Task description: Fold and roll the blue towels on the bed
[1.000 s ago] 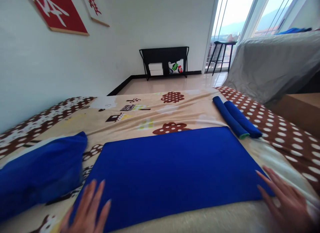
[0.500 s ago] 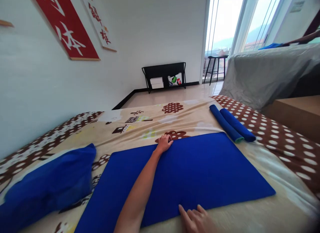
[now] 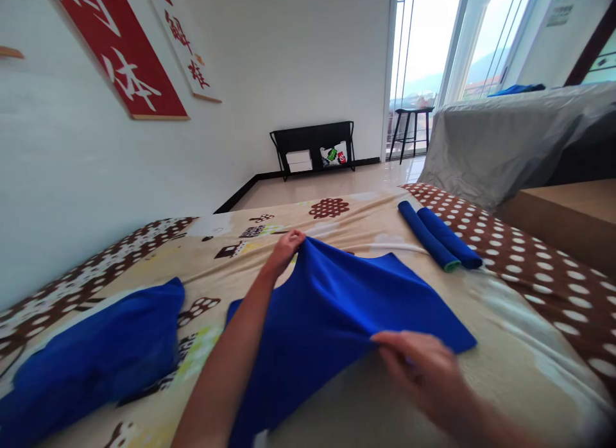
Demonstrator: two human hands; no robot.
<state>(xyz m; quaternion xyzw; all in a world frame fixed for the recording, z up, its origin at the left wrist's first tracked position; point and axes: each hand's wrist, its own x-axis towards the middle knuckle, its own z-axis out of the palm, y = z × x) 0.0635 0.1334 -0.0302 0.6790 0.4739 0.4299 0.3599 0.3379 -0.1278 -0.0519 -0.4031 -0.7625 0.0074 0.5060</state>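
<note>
A blue cloth (image 3: 337, 307) is lifted partly off the patterned blanket (image 3: 283, 233) and pulled into folds between my two hands. My left hand (image 3: 287, 242) pinches its far edge, raised above the blanket. Its near edge is gripped between the thumb and fingers of my right hand (image 3: 414, 355), which is a little smeared by motion. The cloth's right corner and left part hang down toward the blanket. To the left lies a crumpled blue cloth (image 3: 106, 345). Two rolled blue cloths (image 3: 436, 239) lie side by side at the right, beyond the lifted one.
A brown dotted border (image 3: 520, 262) runs along the blanket's right side. Past it stand a cardboard-brown box (image 3: 572, 204) and a table under a grey plastic cover (image 3: 476, 140). A black rack (image 3: 315, 143) and a black stool (image 3: 411, 130) stand at the back.
The blue cloth lay flat and now is raised and stretched in folds. My left hand has lifted its far edge, and my right hand has taken hold of the near edge.
</note>
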